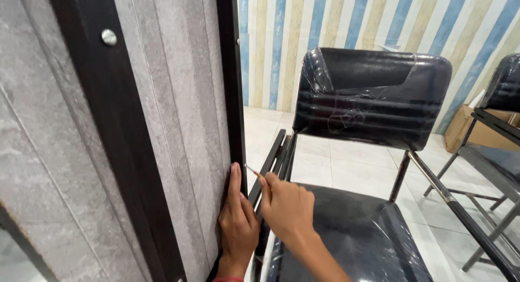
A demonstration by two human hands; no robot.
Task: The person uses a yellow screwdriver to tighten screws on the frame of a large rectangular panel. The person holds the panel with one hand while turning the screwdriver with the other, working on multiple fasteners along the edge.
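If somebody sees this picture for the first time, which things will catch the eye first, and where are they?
At bottom centre, the left hand presses flat against the dark vertical strip at the edge of a grey stone-look panel, while the right hand points a thin pencil-like tool at that strip. Right behind the hands stands a black padded chair wrapped in clear plastic, before a wall striped blue and beige.
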